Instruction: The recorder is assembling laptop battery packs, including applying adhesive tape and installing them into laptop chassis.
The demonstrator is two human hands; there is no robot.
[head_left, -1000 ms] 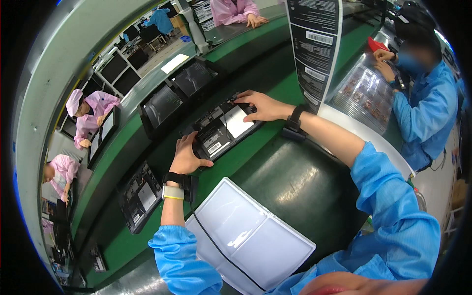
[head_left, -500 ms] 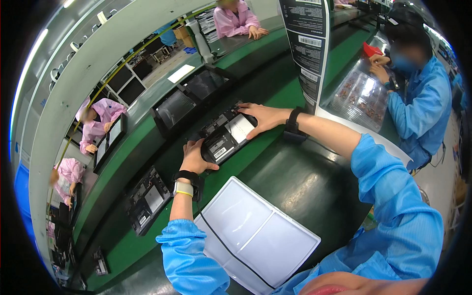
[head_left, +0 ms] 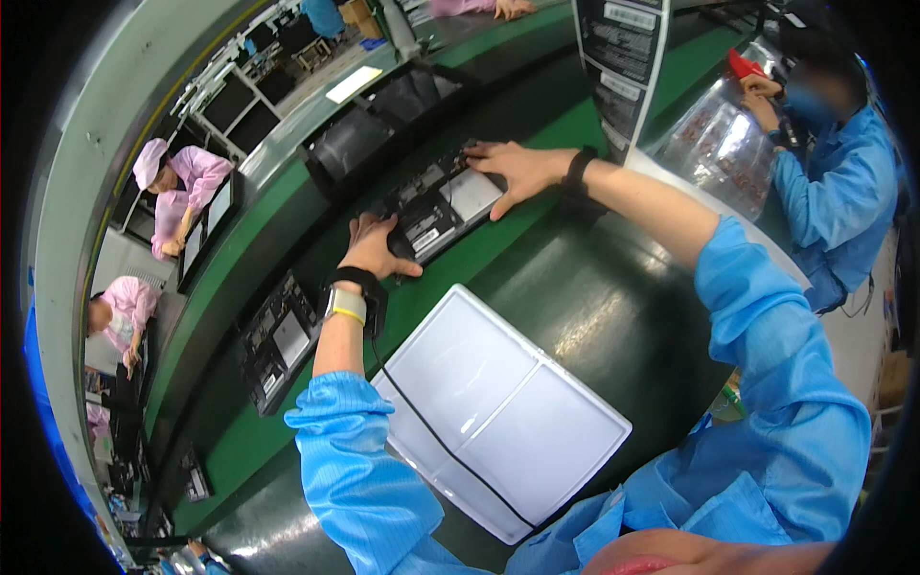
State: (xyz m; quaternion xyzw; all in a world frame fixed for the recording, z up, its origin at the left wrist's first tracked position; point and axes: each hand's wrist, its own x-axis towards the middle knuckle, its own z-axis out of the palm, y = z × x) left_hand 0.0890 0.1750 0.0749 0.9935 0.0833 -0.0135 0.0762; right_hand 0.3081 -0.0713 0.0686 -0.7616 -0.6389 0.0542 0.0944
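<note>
Compared with one second before, the thumb of the right hand (head_left: 527, 172) has moved from over the silver panel (head_left: 472, 195) to the near edge of the open device (head_left: 436, 213), and the whole view has shifted a little, too. This device lies on the green surface (head_left: 412, 292), close to 12 o'clock from the middle of the view. Fingers of the left hand (head_left: 374, 249) are grasping its left end, with the thumb at the near corner. Fingers of the right hand are grasping its right end, spread between the far and the near edge. How strong they press, I cannot tell.

From this device, a black tray (head_left: 319, 171) stands near at 11 o'clock, and a second device (head_left: 278, 335), also open, lies at 8 o'clock. A white tray (head_left: 513, 407) is between 5 and 6 o'clock, and a black cable (head_left: 440, 439) crosses over it. At 2 o'clock stands a printed sheet (head_left: 623, 57). Further, at 3 o'clock, sits a co-worker (head_left: 829, 216) in blue clothes.
</note>
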